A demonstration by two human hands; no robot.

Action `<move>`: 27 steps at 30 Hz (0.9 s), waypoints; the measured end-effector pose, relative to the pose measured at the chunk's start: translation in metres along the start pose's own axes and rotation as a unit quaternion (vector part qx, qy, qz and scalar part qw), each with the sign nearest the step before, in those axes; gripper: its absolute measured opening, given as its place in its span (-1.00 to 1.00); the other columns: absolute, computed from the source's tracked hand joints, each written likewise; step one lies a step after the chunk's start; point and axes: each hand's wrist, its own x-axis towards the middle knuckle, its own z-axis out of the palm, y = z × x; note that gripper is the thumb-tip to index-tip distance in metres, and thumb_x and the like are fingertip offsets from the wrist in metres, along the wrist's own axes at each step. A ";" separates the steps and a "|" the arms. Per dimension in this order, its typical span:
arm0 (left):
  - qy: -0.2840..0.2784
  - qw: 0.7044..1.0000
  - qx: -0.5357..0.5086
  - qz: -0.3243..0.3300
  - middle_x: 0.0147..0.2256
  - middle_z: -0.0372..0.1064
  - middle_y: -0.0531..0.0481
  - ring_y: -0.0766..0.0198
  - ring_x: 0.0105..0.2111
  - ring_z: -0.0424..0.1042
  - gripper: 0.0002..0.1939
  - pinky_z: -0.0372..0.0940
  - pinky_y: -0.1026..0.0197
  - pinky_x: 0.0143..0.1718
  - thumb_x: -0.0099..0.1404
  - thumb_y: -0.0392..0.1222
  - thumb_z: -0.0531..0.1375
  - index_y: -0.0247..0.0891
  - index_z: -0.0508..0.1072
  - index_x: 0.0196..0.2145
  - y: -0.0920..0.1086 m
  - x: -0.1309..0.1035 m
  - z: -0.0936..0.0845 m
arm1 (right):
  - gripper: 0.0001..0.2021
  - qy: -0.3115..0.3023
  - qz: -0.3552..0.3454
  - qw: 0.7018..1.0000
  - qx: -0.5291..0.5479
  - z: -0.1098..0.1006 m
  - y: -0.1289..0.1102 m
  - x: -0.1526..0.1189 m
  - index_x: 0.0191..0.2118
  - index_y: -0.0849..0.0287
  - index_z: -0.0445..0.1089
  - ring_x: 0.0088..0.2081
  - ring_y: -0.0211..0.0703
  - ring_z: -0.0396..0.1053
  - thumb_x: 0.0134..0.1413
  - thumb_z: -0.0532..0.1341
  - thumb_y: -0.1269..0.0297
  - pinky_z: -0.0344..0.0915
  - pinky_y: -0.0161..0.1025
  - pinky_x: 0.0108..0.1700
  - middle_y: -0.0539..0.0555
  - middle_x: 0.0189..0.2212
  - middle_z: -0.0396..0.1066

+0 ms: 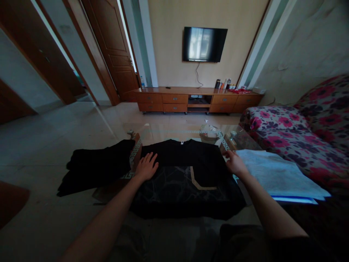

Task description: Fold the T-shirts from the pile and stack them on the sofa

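Observation:
A black T-shirt (207, 156) lies spread on a glass coffee table, its neckline with a small white label at the far side. Its lower half shows a dark marbled print and a tan angled line. My left hand (147, 167) rests on the shirt's left side, palm down with fingers spread. At the opposite edge, near the shoulder, my right hand (236, 163) has its fingers bent and pinched on the shirt's border. Left of the shirt is a dark pile of folded cloth (100, 160). A stack of pale blue-white sheets or bags (278, 174) lies beside my right hand.
The glass table (169, 129) has a Greek-key border; a crumpled clear plastic bag (209, 130) shows near its far edge. A floral sofa (289, 127) stands at right. Across the room are a wooden TV cabinet (174, 98) and a wall television (205, 44).

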 end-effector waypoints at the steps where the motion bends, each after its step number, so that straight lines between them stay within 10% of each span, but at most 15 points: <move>1: 0.001 1.000 0.000 -0.001 0.44 -0.03 -0.05 0.03 0.43 -0.08 -0.38 -0.14 -0.10 0.39 0.50 0.12 -0.12 -0.07 0.11 0.42 0.000 0.000 0.000 | -0.50 -0.024 0.018 0.999 -0.020 -0.001 0.010 -0.002 0.07 0.19 0.33 -0.04 -0.07 0.39 -0.07 0.17 0.53 0.25 -0.21 0.08 0.18 -0.04 0.38; 9: -0.002 1.000 0.000 -0.005 0.44 -0.03 -0.07 0.01 0.43 -0.08 -0.38 -0.13 -0.11 0.38 0.50 0.12 -0.12 -0.09 0.11 0.42 0.001 0.000 0.000 | -0.41 -0.159 0.006 0.983 -0.093 0.011 0.028 -0.021 0.03 0.22 0.34 0.02 0.00 0.32 -0.27 0.27 0.56 0.22 -0.19 0.06 0.20 0.00 0.25; 15: -0.001 1.000 0.004 -0.002 0.44 -0.03 -0.08 0.01 0.43 -0.07 -0.38 -0.12 -0.12 0.38 0.50 0.11 -0.13 -0.09 0.10 0.42 0.003 0.000 -0.001 | -0.68 -0.065 -0.065 0.992 -0.085 0.005 -0.014 -0.014 -0.06 0.15 0.46 0.08 -0.01 0.31 0.03 0.19 0.45 0.16 -0.19 0.15 0.17 0.01 0.33; 21: 0.000 1.000 0.005 -0.004 0.44 -0.03 -0.07 0.01 0.43 -0.06 -0.38 -0.11 -0.11 0.38 0.50 0.11 -0.11 -0.09 0.12 0.42 0.003 0.001 -0.001 | -0.60 -0.034 -0.069 0.993 -0.095 0.051 -0.069 -0.018 0.07 0.17 0.33 0.14 0.09 0.30 0.28 0.16 0.01 0.23 -0.08 0.11 0.25 0.11 0.36; 27: 0.001 1.000 0.015 -0.002 0.44 -0.03 -0.08 0.02 0.43 -0.06 -0.38 -0.10 -0.11 0.38 0.50 0.11 -0.12 -0.10 0.11 0.42 0.002 0.001 -0.002 | -0.64 0.026 -0.017 0.994 -0.108 0.078 -0.081 -0.008 0.13 0.19 0.29 0.29 0.08 0.18 0.45 -0.10 0.19 0.12 -0.01 0.23 0.29 0.24 0.30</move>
